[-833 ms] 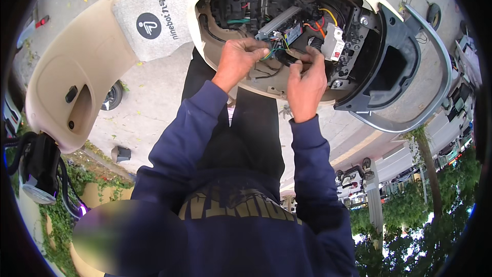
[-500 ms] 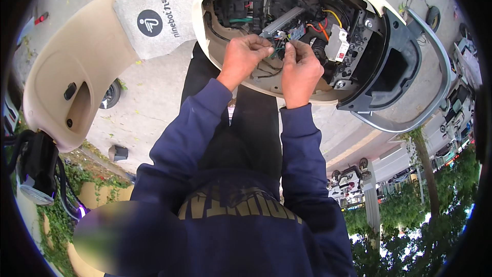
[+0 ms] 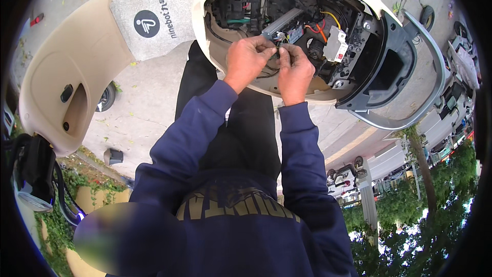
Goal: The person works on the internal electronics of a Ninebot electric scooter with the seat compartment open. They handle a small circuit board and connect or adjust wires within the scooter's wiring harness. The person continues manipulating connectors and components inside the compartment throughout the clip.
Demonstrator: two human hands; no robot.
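My left hand [image 3: 248, 60] is closed in a pinch at the near side of the scooter's open body compartment. Close beside it, my right hand [image 3: 295, 72] pinches too, thumb and forefinger together. Between the fingertips run thin wires [image 3: 278, 44], which both hands appear to grip; the exact ends are hidden by the fingers. The wires come from the end of a finned metal controller box [image 3: 283, 23] lying tilted inside the compartment. Orange cables [image 3: 321, 33] and a yellow cable [image 3: 332, 18] loop to the right of it, near a white breaker switch [image 3: 335, 43].
The compartment's cream rim [image 3: 201, 36] surrounds my work. A beige front panel with a grey floor mat [image 3: 169, 25] extends left, and a grey rear grab rail [image 3: 435, 82] curves on the right. A black coil spring [image 3: 315, 48] sits inside. Wheels and parts lie on the pavement [image 3: 138, 123].
My right hand has moved slightly left, bringing the fingertips of both hands closer together over the wires. The view has shifted a little.
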